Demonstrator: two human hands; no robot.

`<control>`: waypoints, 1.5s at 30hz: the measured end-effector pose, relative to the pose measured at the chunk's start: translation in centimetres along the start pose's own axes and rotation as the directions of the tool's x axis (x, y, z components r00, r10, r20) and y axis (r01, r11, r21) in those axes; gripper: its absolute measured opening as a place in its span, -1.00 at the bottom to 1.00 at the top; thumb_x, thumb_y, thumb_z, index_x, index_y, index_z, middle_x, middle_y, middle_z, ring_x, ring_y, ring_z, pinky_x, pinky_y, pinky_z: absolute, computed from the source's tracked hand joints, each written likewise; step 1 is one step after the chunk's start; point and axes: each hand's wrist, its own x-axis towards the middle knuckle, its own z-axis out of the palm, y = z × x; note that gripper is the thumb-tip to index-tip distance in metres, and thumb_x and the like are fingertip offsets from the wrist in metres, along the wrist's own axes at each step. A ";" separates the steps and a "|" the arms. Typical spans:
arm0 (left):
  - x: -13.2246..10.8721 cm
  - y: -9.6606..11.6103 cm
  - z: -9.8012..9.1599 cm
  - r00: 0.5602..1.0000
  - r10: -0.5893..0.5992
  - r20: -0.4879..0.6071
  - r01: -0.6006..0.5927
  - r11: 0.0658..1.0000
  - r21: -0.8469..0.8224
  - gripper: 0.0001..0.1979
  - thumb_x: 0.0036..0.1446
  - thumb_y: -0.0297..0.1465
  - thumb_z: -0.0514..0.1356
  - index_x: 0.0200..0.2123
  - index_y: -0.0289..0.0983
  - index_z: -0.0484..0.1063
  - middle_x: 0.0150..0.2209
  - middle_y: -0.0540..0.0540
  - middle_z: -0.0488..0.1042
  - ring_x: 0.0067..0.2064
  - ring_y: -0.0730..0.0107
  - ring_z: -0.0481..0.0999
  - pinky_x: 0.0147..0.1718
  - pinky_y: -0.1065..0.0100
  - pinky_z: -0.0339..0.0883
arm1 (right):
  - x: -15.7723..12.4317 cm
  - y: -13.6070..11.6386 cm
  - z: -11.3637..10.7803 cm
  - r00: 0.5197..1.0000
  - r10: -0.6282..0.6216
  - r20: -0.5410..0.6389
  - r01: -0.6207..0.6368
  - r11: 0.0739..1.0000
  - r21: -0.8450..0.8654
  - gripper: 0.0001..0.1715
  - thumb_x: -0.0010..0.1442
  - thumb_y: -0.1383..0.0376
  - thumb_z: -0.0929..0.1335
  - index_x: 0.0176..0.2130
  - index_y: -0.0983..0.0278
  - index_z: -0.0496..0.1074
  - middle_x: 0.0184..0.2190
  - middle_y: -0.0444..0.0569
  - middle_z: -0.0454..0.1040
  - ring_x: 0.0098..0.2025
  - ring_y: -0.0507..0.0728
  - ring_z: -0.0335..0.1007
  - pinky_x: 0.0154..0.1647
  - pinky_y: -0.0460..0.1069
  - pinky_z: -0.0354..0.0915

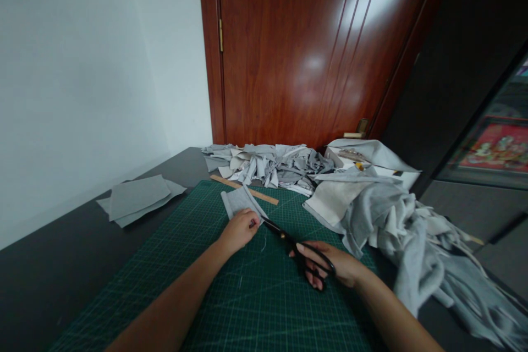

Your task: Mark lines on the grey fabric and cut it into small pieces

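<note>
A small piece of grey fabric [237, 201] with folded long edges lies on the green cutting mat [264, 308]. My left hand [241, 229] pinches its near edge, fingers closed. My right hand [325, 264] is wrapped round the handles of black scissors [282, 235], which point up and left. The scissor tips touch or overlap the fabric's near right corner, just right of my left fingertips. The handle loops are apart. A thin loose thread lies on the mat below the fabric.
Behind the fabric lie a wooden ruler [268, 197] and a heap of grey scraps [268, 165]. Flat grey pieces [140, 198] rest at the left. More cloth [383, 214] spreads over the right side, beside a white box [406, 177]. A wooden door [284, 55] stands behind.
</note>
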 end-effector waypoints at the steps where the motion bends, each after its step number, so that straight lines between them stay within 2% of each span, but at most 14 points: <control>1: 0.0 0.0 0.0 1.000 -0.004 -0.001 0.004 1.000 0.004 -0.87 0.05 -0.57 0.15 -0.44 -0.24 0.41 -0.36 -0.02 0.43 -0.22 0.32 0.45 -0.20 0.36 0.29 | 0.0 0.0 0.0 1.000 -0.003 0.002 0.003 1.000 0.000 -0.32 0.02 -0.19 0.37 -0.20 0.34 0.39 -0.70 -0.29 0.26 -0.69 -0.03 0.28 -0.70 -0.14 0.21; 8: 0.2 0.1 -0.1 0.999 -0.047 0.002 0.046 0.997 0.054 -0.88 0.03 -0.58 0.18 -0.43 -0.25 0.39 -0.38 -0.01 0.42 -0.26 0.36 0.45 -0.23 0.39 0.29 | -0.1 -0.6 0.3 0.999 0.000 -0.036 0.000 1.000 0.003 -0.27 0.00 -0.22 0.36 -0.19 0.37 0.41 -0.72 -0.30 0.24 -0.72 -0.05 0.23 -0.72 -0.15 0.16; 12: 0.2 -0.4 -0.4 0.996 -0.092 -0.002 0.092 0.991 0.096 -0.92 0.01 -0.49 0.26 -0.40 -0.25 0.39 -0.35 -0.02 0.43 -0.25 0.33 0.46 -0.23 0.38 0.28 | -0.2 -1.0 0.6 0.999 0.008 -0.051 -0.008 1.000 -0.006 -0.24 -0.02 -0.23 0.37 -0.19 0.38 0.41 -0.74 -0.30 0.24 -0.73 -0.05 0.21 -0.73 -0.16 0.13; 17: 0.2 -1.0 -1.2 0.990 -0.141 -0.007 0.141 0.979 0.148 -0.84 -0.01 -0.35 0.31 -0.36 -0.26 0.41 -0.34 -0.07 0.44 -0.24 0.24 0.47 -0.24 0.34 0.27 | -0.1 -0.9 0.7 0.998 0.001 -0.055 -0.002 1.000 -0.029 -0.24 -0.04 -0.24 0.37 -0.21 0.38 0.41 -0.75 -0.27 0.27 -0.75 -0.06 0.20 -0.75 -0.17 0.10; 20: 0.2 -0.9 -1.4 0.989 -0.150 -0.009 0.149 0.969 0.197 -0.82 0.12 -0.26 0.21 -0.37 -0.26 0.43 -0.35 -0.09 0.45 -0.21 0.20 0.46 -0.21 0.32 0.26 | 0.0 -0.7 0.6 0.998 0.005 -0.070 -0.007 0.999 -0.033 -0.24 -0.05 -0.24 0.37 -0.21 0.37 0.41 -0.75 -0.27 0.28 -0.74 -0.05 0.21 -0.75 -0.17 0.11; 22: 0.1 -0.7 -1.4 0.987 -0.161 -0.018 0.160 0.959 0.234 -0.80 0.20 -0.27 0.12 -0.32 -0.26 0.45 -0.32 -0.12 0.46 -0.19 0.19 0.45 -0.17 0.29 0.25 | 0.2 -0.5 0.5 0.997 0.015 -0.075 -0.018 0.999 -0.031 -0.25 -0.07 -0.23 0.38 -0.22 0.36 0.41 -0.75 -0.27 0.27 -0.74 -0.05 0.21 -0.75 -0.17 0.11; 24: 0.0 -0.5 -1.4 0.986 -0.167 -0.026 0.168 0.954 0.248 -0.80 0.18 -0.30 0.14 -0.19 -0.25 0.46 -0.24 -0.14 0.45 -0.14 0.16 0.44 -0.12 0.27 0.23 | 0.3 -0.4 0.4 0.997 0.026 -0.073 -0.029 0.999 -0.030 -0.26 -0.07 -0.22 0.39 -0.21 0.35 0.41 -0.75 -0.28 0.26 -0.74 -0.04 0.21 -0.74 -0.16 0.11; 27: -0.2 -0.4 -1.3 0.987 -0.158 -0.010 0.154 0.948 0.278 -0.68 0.12 -0.26 0.20 -0.04 -0.17 0.44 -0.17 -0.13 0.43 -0.10 0.13 0.41 -0.07 0.25 0.22 | 0.3 -0.3 0.3 0.997 0.027 -0.066 -0.029 0.999 -0.028 -0.26 -0.07 -0.22 0.39 -0.21 0.35 0.40 -0.75 -0.29 0.25 -0.74 -0.04 0.22 -0.74 -0.16 0.11; 33: -0.2 -0.9 -1.3 0.987 -0.163 0.000 0.154 0.931 0.332 -0.61 0.11 -0.12 0.19 -0.04 -0.16 0.48 -0.17 -0.19 0.44 -0.08 0.02 0.37 -0.04 0.16 0.20 | 0.3 -0.2 0.3 0.998 0.014 -0.061 -0.015 1.000 -0.023 -0.28 -0.05 -0.21 0.38 -0.22 0.36 0.41 -0.74 -0.29 0.24 -0.74 -0.04 0.20 -0.74 -0.16 0.08; 40: -0.2 -1.6 -1.3 0.983 -0.186 0.000 0.174 0.922 0.346 -0.53 0.08 -0.04 0.18 0.00 -0.13 0.47 -0.13 -0.16 0.45 -0.05 0.07 0.38 -0.03 0.23 0.18 | 0.3 -0.1 0.3 0.998 0.004 -0.059 -0.006 1.000 -0.028 -0.29 -0.04 -0.20 0.38 -0.22 0.35 0.41 -0.75 -0.29 0.24 -0.73 -0.04 0.21 -0.74 -0.16 0.09; 45: -0.1 -1.5 -1.4 0.980 -0.201 0.015 0.180 0.909 0.376 -0.47 0.09 0.00 0.16 0.06 -0.14 0.43 -0.08 -0.21 0.44 -0.02 0.02 0.39 -0.01 0.20 0.18 | 0.2 -0.2 0.4 0.998 0.018 -0.067 -0.020 0.999 -0.035 -0.30 -0.05 -0.21 0.38 -0.24 0.34 0.40 -0.75 -0.32 0.21 -0.74 -0.05 0.20 -0.74 -0.17 0.09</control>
